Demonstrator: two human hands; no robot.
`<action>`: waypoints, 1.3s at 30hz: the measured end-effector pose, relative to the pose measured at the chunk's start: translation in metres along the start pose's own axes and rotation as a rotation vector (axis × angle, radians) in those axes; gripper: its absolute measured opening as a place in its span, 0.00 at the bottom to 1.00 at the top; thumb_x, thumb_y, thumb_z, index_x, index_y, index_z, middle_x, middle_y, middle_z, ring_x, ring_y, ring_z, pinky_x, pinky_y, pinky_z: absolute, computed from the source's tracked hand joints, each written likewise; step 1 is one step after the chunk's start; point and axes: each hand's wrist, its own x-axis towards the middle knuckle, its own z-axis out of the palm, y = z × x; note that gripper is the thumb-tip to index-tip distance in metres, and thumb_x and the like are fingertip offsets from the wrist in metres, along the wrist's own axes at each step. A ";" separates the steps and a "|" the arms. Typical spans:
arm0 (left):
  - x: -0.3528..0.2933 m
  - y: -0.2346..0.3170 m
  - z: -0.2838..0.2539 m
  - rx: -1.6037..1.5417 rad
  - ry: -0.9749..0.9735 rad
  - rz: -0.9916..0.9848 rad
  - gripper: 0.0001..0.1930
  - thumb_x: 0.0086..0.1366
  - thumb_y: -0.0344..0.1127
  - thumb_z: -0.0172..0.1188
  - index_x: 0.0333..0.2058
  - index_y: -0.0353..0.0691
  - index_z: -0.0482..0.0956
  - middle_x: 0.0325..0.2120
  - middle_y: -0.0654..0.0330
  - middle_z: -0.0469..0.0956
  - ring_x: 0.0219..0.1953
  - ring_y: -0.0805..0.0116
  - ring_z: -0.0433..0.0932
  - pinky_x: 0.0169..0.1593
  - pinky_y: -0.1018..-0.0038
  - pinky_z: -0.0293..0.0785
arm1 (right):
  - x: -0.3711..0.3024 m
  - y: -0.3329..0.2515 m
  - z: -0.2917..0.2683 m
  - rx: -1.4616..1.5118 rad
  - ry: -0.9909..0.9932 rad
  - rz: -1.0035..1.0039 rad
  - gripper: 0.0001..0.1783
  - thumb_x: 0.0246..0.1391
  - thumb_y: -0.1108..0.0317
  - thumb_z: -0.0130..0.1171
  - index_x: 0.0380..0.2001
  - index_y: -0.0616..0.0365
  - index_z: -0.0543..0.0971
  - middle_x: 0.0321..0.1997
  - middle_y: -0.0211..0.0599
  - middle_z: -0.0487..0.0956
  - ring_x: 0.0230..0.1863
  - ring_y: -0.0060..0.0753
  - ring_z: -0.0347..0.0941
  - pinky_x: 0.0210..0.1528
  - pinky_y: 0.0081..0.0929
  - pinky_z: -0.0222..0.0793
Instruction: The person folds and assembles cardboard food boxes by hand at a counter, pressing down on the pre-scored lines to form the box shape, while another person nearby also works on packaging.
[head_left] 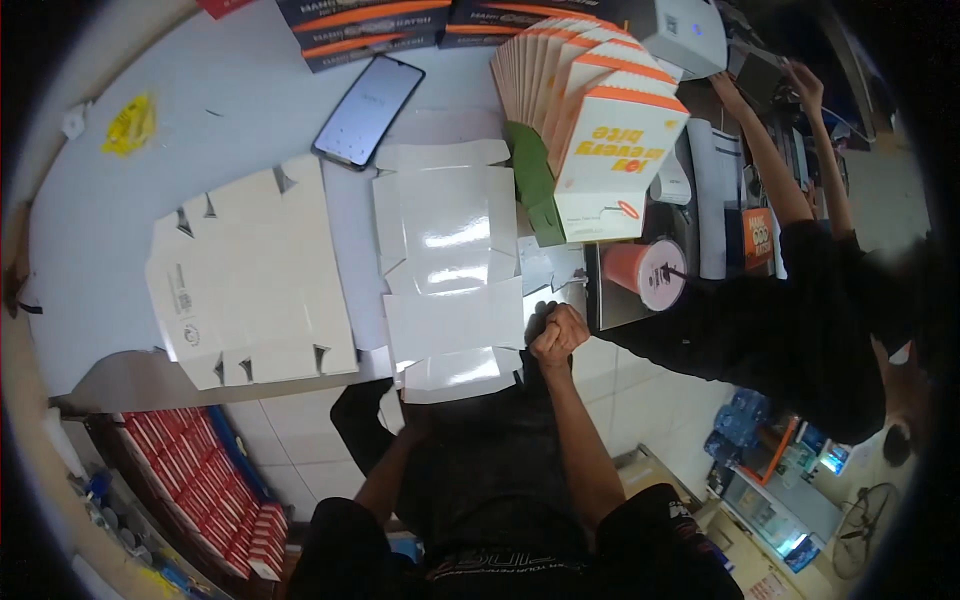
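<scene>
An unfolded white glossy carton (440, 243) lies in front of me, its side flaps partly raised and its near end reaching over the table's edge. My right hand (560, 332) is closed beside the carton's near right corner, apart from it. Its fingers are curled tight, and what they hold, if anything, is hidden. My left forearm reaches up to the carton's near edge; the left hand (416, 428) is in shadow there, mostly hidden, and its fingers do not show. Left of the carton rests a flat cream carton blank (255, 280) with dark slots along its edges.
A phone (370, 110) lies beyond the blanks. Back right stands a fanned row of white-and-orange cartons (620, 150), with a lidded pink drink cup (640, 272) nearer. Dark boxes (370, 28) are stacked behind. Another person's hands (765, 90) are by a white machine (685, 35).
</scene>
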 end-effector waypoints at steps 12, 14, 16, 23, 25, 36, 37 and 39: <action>0.062 -0.001 0.088 -0.162 -0.157 0.293 0.18 0.65 0.41 0.58 0.50 0.40 0.78 0.45 0.47 0.79 0.50 0.53 0.77 0.50 0.59 0.73 | -0.008 -0.013 -0.008 0.095 0.129 0.021 0.06 0.41 0.76 0.46 0.15 0.59 0.70 0.16 0.41 0.71 0.17 0.42 0.68 0.20 0.36 0.62; 0.055 0.014 0.068 -0.204 -0.238 0.368 0.18 0.65 0.41 0.58 0.51 0.41 0.78 0.46 0.47 0.79 0.50 0.53 0.77 0.50 0.60 0.73 | -0.017 -0.004 -0.012 0.002 0.131 -0.019 0.05 0.40 0.76 0.47 0.14 0.59 0.69 0.15 0.41 0.70 0.17 0.43 0.67 0.20 0.37 0.61; 0.027 0.074 0.005 -0.303 -0.323 0.418 0.15 0.66 0.39 0.59 0.47 0.36 0.79 0.42 0.50 0.81 0.47 0.58 0.78 0.53 0.62 0.72 | -0.023 0.000 -0.014 0.040 0.165 -0.070 0.04 0.40 0.76 0.49 0.15 0.59 0.69 0.15 0.42 0.68 0.17 0.45 0.66 0.21 0.39 0.61; -0.050 0.178 -0.149 0.303 0.753 0.980 0.22 0.56 0.42 0.69 0.49 0.42 0.80 0.51 0.53 0.75 0.54 0.53 0.73 0.55 0.59 0.70 | -0.054 -0.031 -0.071 0.270 0.045 -0.124 0.10 0.54 0.75 0.50 0.19 0.62 0.70 0.18 0.42 0.70 0.20 0.43 0.67 0.26 0.36 0.62; -0.027 0.172 -0.166 0.599 0.683 0.888 0.24 0.55 0.42 0.69 0.51 0.47 0.79 0.57 0.54 0.71 0.60 0.53 0.68 0.59 0.58 0.68 | -0.088 -0.023 -0.093 0.641 -0.172 0.169 0.13 0.60 0.71 0.49 0.21 0.63 0.71 0.18 0.38 0.70 0.23 0.30 0.67 0.28 0.29 0.63; 0.007 0.149 -0.213 0.652 0.403 0.712 0.34 0.47 0.37 0.74 0.56 0.45 0.75 0.55 0.51 0.74 0.57 0.50 0.70 0.61 0.61 0.66 | -0.197 -0.020 -0.222 0.736 -0.197 0.407 0.11 0.59 0.77 0.44 0.26 0.60 0.76 0.23 0.29 0.77 0.25 0.18 0.72 0.26 0.18 0.64; 0.009 0.149 -0.216 0.644 0.372 0.739 0.33 0.48 0.38 0.74 0.56 0.45 0.75 0.56 0.51 0.74 0.57 0.49 0.70 0.61 0.61 0.66 | -0.194 -0.022 -0.228 0.738 -0.175 0.411 0.11 0.59 0.77 0.44 0.27 0.60 0.76 0.24 0.29 0.77 0.25 0.18 0.72 0.27 0.17 0.64; 0.023 0.147 -0.229 0.630 0.365 0.817 0.30 0.50 0.36 0.72 0.54 0.45 0.77 0.51 0.51 0.77 0.54 0.50 0.73 0.59 0.62 0.68 | -0.179 -0.035 -0.235 0.765 -0.177 0.402 0.11 0.59 0.78 0.44 0.27 0.60 0.76 0.24 0.29 0.77 0.26 0.18 0.72 0.27 0.17 0.64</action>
